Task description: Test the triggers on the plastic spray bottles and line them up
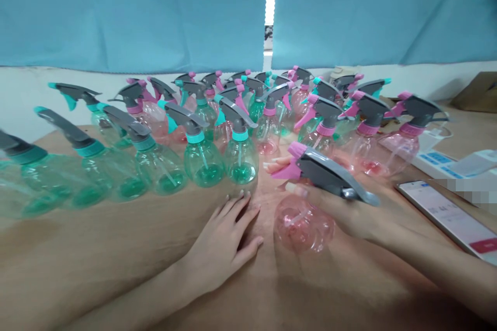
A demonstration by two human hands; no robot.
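Note:
My right hand (345, 212) is wrapped round the neck of a pink spray bottle (305, 225), just under its grey and pink trigger head. The bottle stands on the table in front of me, its trigger nozzle facing left and away. Flat on the tabletop lies my left hand (227, 238), fingers stretched out and holding nothing. It rests left of that bottle, a little apart from it. Beyond its fingertips stands a green spray bottle (240, 163) with a turquoise collar. Another green spray bottle (204, 163) is beside it.
Several green spray bottles run in a row to the left, and several pink ones, such as this pink spray bottle (367, 145), stand at the right. More bottles crowd behind. A phone (446, 217) and white power strip (442, 163) lie at right. A blue curtain (135, 15) hangs behind.

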